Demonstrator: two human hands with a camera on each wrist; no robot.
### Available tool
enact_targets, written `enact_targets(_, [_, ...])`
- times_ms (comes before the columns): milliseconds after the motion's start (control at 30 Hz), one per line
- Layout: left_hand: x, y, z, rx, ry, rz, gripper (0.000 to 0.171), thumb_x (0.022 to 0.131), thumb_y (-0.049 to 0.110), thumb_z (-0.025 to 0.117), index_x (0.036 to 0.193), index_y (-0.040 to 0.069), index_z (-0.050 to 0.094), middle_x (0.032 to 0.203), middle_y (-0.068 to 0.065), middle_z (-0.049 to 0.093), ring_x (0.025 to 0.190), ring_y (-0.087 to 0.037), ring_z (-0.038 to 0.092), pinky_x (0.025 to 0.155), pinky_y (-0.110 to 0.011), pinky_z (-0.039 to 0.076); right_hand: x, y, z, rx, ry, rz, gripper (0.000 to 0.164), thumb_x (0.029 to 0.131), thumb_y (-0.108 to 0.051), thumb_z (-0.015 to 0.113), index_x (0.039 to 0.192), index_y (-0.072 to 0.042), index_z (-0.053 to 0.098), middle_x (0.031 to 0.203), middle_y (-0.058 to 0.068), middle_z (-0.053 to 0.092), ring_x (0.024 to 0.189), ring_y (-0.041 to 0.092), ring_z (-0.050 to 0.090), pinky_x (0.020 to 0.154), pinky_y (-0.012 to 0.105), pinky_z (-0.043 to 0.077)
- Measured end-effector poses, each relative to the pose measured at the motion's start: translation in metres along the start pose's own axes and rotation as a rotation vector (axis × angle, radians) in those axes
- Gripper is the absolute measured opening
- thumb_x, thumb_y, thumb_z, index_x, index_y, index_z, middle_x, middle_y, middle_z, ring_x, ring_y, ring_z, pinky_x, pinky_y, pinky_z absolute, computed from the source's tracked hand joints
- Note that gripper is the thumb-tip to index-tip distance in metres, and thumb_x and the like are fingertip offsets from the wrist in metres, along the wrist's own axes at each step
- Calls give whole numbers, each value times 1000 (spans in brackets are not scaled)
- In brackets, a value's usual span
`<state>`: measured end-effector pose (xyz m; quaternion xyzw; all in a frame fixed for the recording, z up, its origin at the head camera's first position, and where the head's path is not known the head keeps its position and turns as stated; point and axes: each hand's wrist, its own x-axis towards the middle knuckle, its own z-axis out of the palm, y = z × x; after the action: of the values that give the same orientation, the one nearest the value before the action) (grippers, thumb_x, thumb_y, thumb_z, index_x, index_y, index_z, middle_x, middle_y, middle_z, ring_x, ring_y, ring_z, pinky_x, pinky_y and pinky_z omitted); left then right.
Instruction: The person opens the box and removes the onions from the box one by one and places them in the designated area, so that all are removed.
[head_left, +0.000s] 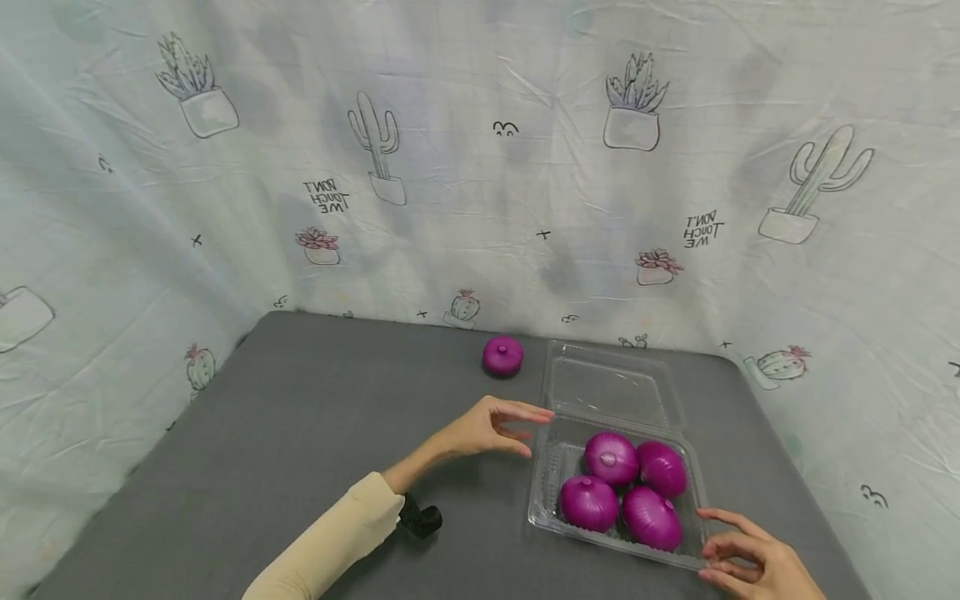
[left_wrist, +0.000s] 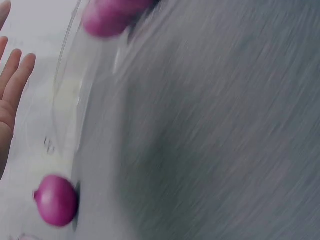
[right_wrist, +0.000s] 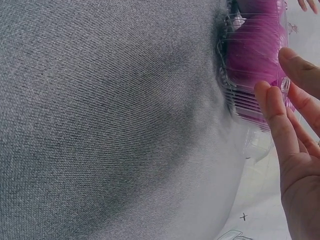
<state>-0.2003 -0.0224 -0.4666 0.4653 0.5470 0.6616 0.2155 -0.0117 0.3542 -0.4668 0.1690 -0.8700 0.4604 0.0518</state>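
A clear plastic container point(head_left: 542, 500) stands on the right part of the table with its hinged lid point(head_left: 607, 387) lying back, away from me. Several purple onions point(head_left: 611, 458) sit inside it. My left hand point(head_left: 491, 427) hovers at the container's back left corner, fingers stretched and parted, holding nothing. At the right side, my right hand point(head_left: 757, 554) pinches the rim near the front corner; in the right wrist view the rim shows between its thumb and fingers point(right_wrist: 275, 110). One more purple onion point(head_left: 502, 356) lies outside, left of the lid, near the table's back edge.
Grey cloth covers the table point(head_left: 315, 417). A pale curtain point(head_left: 465, 167) printed with cacti hangs behind it and at both sides. Beneath the left wrist shows a black wrist mount point(head_left: 422, 521). Motion blurs much of the left wrist view.
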Motion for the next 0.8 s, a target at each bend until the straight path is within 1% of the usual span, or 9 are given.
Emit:
enact_targets(100, [1, -1, 15, -22, -52, 7, 47, 78, -17, 68, 121, -21, 51, 136, -33, 45, 129, -23, 48, 98, -54, 41, 2, 0, 0, -1, 6, -24, 20, 72, 5, 78, 87, -6, 70, 120, -21, 54, 73, 7, 64, 57, 26, 56])
enact_targets(200, [7, -3, 27, -27, -108, -2, 46, 78, -17, 68, 120, -21, 52, 136, -31, 46, 129, -22, 47, 100, -53, 40, 2, 0, 0, -2, 12, -30, 21, 71, 6, 78, 86, -6, 69, 120, -21, 54, 73, 8, 65, 57, 26, 56])
enact_targets(267, [13, -5, 32, -17, -139, -19, 46, 78, -16, 69, 120, -21, 53, 137, -29, 47, 130, -20, 46, 101, -50, 39, 2, 0, -1, 8, 6, -10, 19, 72, 5, 78, 86, -5, 69, 119, -22, 54, 73, 8, 65, 57, 27, 56])
enact_targets(367, [25, -6, 35, 9, -200, -61, 46, 76, -15, 70, 120, -18, 55, 138, -25, 48, 131, -15, 45, 104, -46, 38, 1, -1, -1, 13, 0, 30, 17, 74, 3, 78, 87, -4, 70, 118, -24, 54, 74, 8, 65, 56, 28, 56])
enact_targets(500, [44, -6, 36, 27, -320, -143, 48, 75, -16, 71, 121, -18, 55, 138, -25, 48, 130, -9, 45, 106, -37, 37, -1, -1, 0, 19, -6, 61, 15, 76, 1, 77, 88, -2, 69, 117, -24, 53, 75, 9, 64, 57, 29, 56])
enact_targets(600, [59, -6, 37, 42, -409, -225, 53, 76, -16, 71, 126, -15, 53, 138, -24, 48, 128, -5, 45, 106, -31, 37, -2, 0, 1, 30, 2, 57, 15, 76, 3, 76, 88, -1, 69, 117, -22, 54, 75, 9, 64, 57, 29, 56])
enact_targets(700, [73, -6, 39, 76, -512, -321, 59, 77, -14, 71, 132, -10, 50, 140, -20, 48, 127, -2, 45, 106, -26, 36, -2, 1, 4, 21, 26, 8, 19, 73, 6, 77, 88, -2, 69, 118, -17, 55, 73, 9, 64, 55, 28, 55])
enact_targets(800, [84, -8, 41, 126, -635, -411, 62, 78, -12, 71, 136, -6, 49, 142, -14, 48, 127, 2, 43, 105, -21, 34, -1, 3, 7, 10, 48, -54, 23, 70, 10, 78, 87, -3, 69, 120, -13, 56, 72, 9, 65, 54, 28, 55])
